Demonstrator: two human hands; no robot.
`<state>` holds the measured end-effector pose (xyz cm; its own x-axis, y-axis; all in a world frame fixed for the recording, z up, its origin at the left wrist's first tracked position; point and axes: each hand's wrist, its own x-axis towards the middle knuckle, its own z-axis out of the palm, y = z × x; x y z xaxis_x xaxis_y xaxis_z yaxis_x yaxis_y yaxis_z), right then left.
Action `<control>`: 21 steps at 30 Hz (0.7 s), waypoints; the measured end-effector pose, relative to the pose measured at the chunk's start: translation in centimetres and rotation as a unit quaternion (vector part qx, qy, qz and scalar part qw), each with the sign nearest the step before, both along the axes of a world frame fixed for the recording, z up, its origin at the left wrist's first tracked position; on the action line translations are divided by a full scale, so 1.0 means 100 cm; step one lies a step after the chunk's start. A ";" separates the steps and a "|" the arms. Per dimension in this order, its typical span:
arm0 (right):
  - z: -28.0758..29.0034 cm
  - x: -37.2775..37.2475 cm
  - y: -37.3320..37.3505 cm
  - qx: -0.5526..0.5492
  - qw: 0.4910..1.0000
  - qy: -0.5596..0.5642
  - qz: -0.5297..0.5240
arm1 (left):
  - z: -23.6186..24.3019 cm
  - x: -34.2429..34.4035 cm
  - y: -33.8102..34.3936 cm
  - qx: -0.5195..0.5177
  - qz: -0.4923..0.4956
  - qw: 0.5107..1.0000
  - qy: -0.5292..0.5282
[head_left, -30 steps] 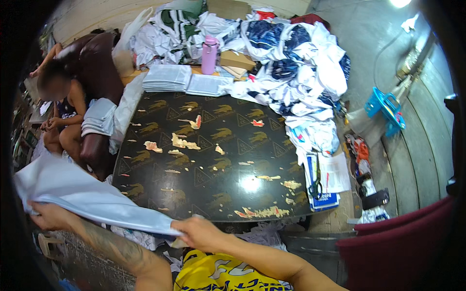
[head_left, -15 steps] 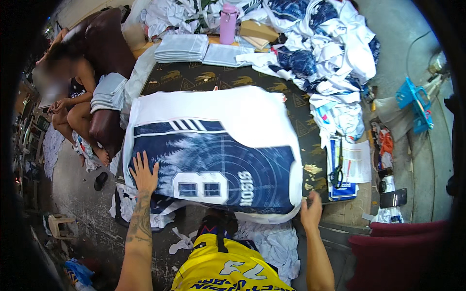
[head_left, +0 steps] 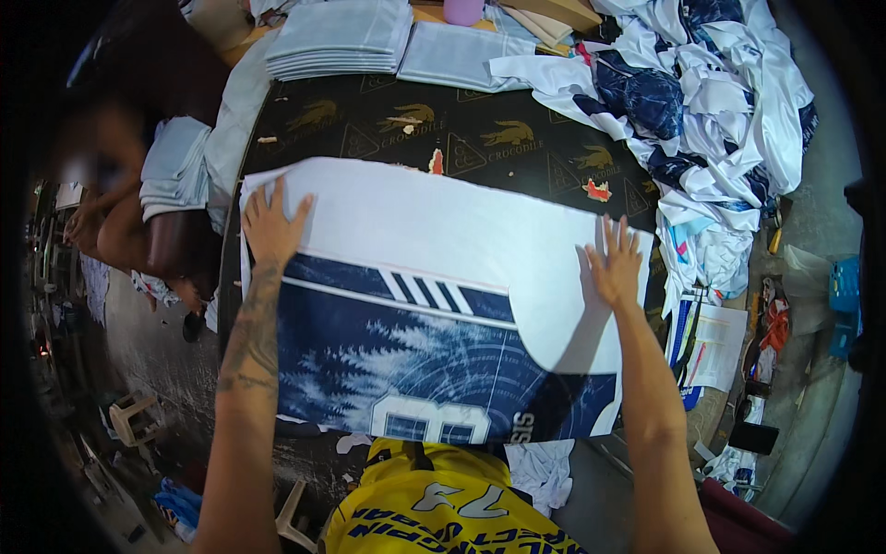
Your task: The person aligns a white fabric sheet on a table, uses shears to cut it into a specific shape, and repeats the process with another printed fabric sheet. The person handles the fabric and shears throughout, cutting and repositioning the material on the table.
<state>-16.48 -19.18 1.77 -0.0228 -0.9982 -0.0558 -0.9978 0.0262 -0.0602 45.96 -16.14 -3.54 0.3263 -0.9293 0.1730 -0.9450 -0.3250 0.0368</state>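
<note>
A white and navy sports jersey (head_left: 415, 314) is laid flat on the dark patterned counter (head_left: 498, 138), its numbered end nearest the person. The left hand (head_left: 270, 224) is pressed flat on the jersey's far left corner, fingers spread wide, nothing gripped. The right hand (head_left: 613, 263) is pressed flat near the far right edge, likewise spread. Beyond, folded grey garments (head_left: 337, 39) are stacked, and a pile of loose jerseys (head_left: 720, 102) is heaped at the far right.
</note>
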 end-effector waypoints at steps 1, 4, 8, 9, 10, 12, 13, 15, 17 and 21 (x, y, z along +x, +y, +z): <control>0.002 0.000 -0.010 -0.063 0.997 -0.030 0.033 | 0.004 0.009 -0.018 -0.052 -0.017 0.998 0.023; -0.015 0.011 -0.009 0.070 0.993 -0.071 -0.058 | 0.006 0.022 -0.039 -0.001 0.019 1.000 -0.016; -0.041 0.015 -0.023 -0.024 0.999 -0.010 -0.029 | -0.007 0.031 -0.078 0.006 0.016 0.999 -0.029; -0.039 0.012 -0.050 -0.064 0.998 -0.013 -0.013 | -0.010 0.030 -0.100 0.014 0.016 0.999 -0.046; -0.036 0.012 -0.081 -0.025 0.999 0.009 -0.028 | -0.011 0.033 -0.131 0.025 0.010 0.999 -0.037; -0.014 0.007 -0.148 0.069 0.997 0.000 -0.021 | 0.000 0.042 -0.190 0.049 -0.024 0.998 0.009; 0.003 0.004 -0.174 0.037 0.988 -0.149 0.004 | 0.014 0.049 -0.211 0.078 -0.037 0.995 0.056; 0.035 0.000 -0.167 -0.140 0.981 -0.058 0.118 | 0.037 0.042 -0.208 -0.021 -0.090 0.991 -0.094; 0.057 0.001 -0.100 -0.214 0.953 -0.106 0.187 | 0.051 0.006 -0.129 -0.208 -0.171 0.963 0.020; 0.062 0.011 0.157 -0.126 0.955 -0.262 -0.063 | 0.040 -0.080 0.164 -0.058 -0.162 0.982 -0.079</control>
